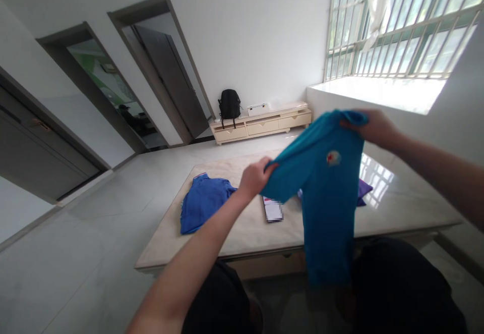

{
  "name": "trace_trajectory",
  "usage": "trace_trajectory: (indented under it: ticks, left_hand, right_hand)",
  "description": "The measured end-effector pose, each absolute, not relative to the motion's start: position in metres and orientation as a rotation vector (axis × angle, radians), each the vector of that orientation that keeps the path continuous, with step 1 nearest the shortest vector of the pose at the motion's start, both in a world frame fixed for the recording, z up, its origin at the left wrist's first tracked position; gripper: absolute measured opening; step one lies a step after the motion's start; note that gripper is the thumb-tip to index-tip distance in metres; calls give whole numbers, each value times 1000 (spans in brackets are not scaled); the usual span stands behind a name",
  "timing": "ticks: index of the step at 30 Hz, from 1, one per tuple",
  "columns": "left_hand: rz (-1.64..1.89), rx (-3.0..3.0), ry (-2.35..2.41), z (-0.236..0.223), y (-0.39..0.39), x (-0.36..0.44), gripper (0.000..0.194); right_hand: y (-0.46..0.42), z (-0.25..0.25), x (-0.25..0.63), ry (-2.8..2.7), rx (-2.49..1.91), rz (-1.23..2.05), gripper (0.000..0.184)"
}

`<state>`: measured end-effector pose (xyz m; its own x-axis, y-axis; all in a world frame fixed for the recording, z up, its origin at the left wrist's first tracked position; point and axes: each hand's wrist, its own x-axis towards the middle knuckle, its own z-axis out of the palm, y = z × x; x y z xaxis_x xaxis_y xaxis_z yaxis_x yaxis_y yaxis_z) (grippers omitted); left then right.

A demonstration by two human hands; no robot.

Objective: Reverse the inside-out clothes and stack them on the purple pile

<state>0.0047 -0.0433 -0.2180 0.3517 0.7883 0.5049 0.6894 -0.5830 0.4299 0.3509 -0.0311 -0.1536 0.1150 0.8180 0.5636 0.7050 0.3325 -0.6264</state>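
A teal-blue garment with a small red-and-white emblem [328, 187] is stretched between my hands above the low table. Whether it is a top or trousers, I cannot tell. My left hand [257, 176] is closed on the end of the part that reaches out to the left. Up at the right, my right hand [372, 126] grips the bunched upper edge. One long part hangs down past the table's front edge. Beneath my left forearm lies a darker blue garment [207, 200]. A flat object with a blurred white face [274, 211] rests near the middle.
The pale, glossy table [242, 240] stands before my knees. Purple cloth [363, 191] shows partly behind the hanging garment. Against the far wall, a low cabinet [260, 126] carries a black backpack [229, 105] and a white box [258, 109]. A barred window is at the right.
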Motion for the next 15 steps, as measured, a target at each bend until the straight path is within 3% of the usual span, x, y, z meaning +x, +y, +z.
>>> trace_trajectory:
  ticks: [3,5,7,11,13,15]
  left_hand:
    - [1444,2657,1246,-109,11,23,37]
    - [1592,2682,1220,-59,26,30,37]
    - [1596,2731,1190,-39,30,34,36]
    - [1427,2871,1060,-85,34,36,31]
    - [1258,2924,976,-139,32,36,27]
    - [999,2945,921,-203,21,36,25]
  right_hand:
    - [9,-39,364,-1561,-1264,-33,92]
    - [19,10,375,-1589,-1038,-222,91]
    - [20,29,385,-1568,-862,-408,85]
    - [0,-17,397,-1540,-1068,-504,89]
    - [-19,-76,400,-1568,-1289,-437,89]
    - [-43,-150,402,-1582,-1393,-269,69]
